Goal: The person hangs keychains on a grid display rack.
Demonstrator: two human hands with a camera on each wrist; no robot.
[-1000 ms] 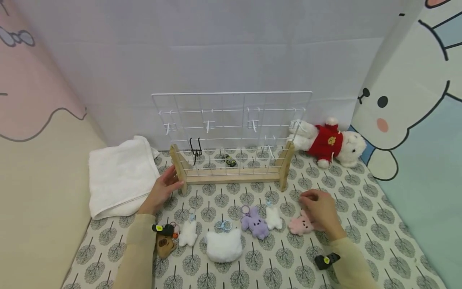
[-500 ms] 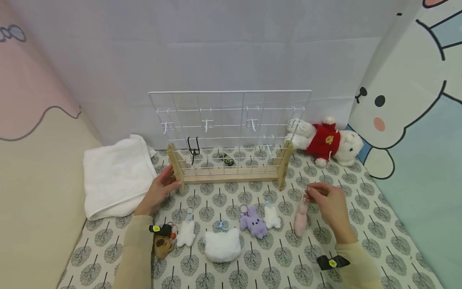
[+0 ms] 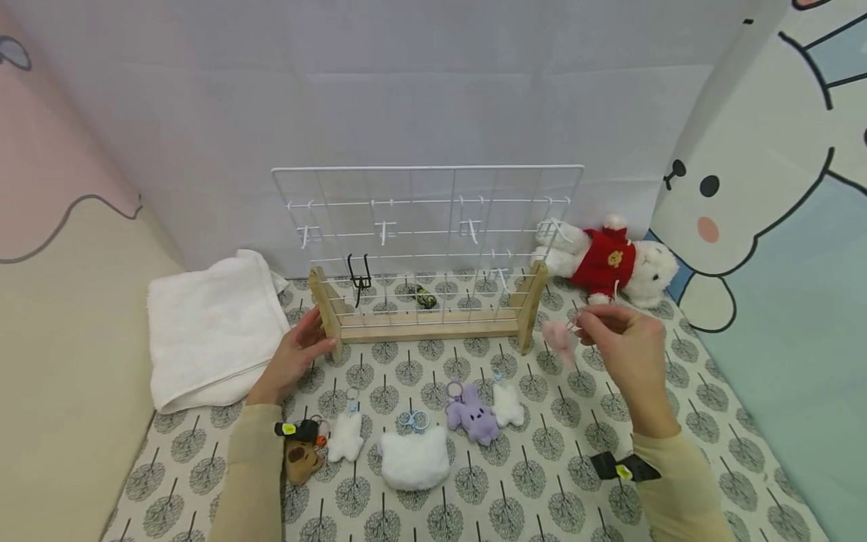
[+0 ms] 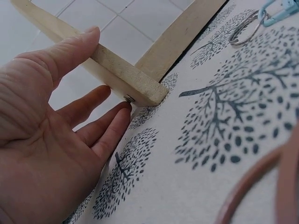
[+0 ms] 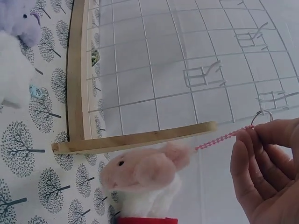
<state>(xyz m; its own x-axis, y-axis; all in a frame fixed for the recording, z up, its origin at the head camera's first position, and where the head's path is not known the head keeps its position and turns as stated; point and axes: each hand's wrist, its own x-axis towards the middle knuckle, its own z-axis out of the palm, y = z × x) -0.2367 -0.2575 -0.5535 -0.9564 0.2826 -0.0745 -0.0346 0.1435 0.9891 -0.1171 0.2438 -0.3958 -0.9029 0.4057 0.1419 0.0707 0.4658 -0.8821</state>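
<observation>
on the tree-print cloth (image 3: 531, 519), nearest you: five plush pieces. one brown charm (image 3: 300, 464), partly hidden by the black strap (image 3: 303, 430) on your left wrist; one white pouch-like plush (image 3: 415, 461), the biggest of the row; two small white charms (image 3: 347, 438); one purple charm (image 3: 478, 420).

your left hand (image 3: 287, 364) holds the left upright (image 3: 327, 312) between thumb and fingers: thumb over its edge, fingertips against its outer face. same place as half a second ago.

your right hand (image 3: 631, 352) has thumb and forefinger clamped on a metal ring (image 5: 262, 115). a pink bead chain (image 5: 223, 138) runs from it to the sixth small plush, the pink charm (image 5: 140, 170): fuzzy, pale pink, one dark eye showing in the wrist view. it hangs off the cloth, slanted toward the right upright (image 3: 533, 305); whether it touches the wood, you cannot tell.

change: half a second ago it hung straight and nearer you; now both it and your right hand are farther out.

beyond: one rack (image 3: 433, 330), white wire on wood. five white hooks (image 3: 500, 277), four upper, one lower; one black hook (image 3: 360, 281). one white towel (image 3: 210, 331) to its left. behind: one small dark patterned object (image 3: 425, 298), and one large white plush in a red top (image 3: 609, 262), lying down.
</observation>
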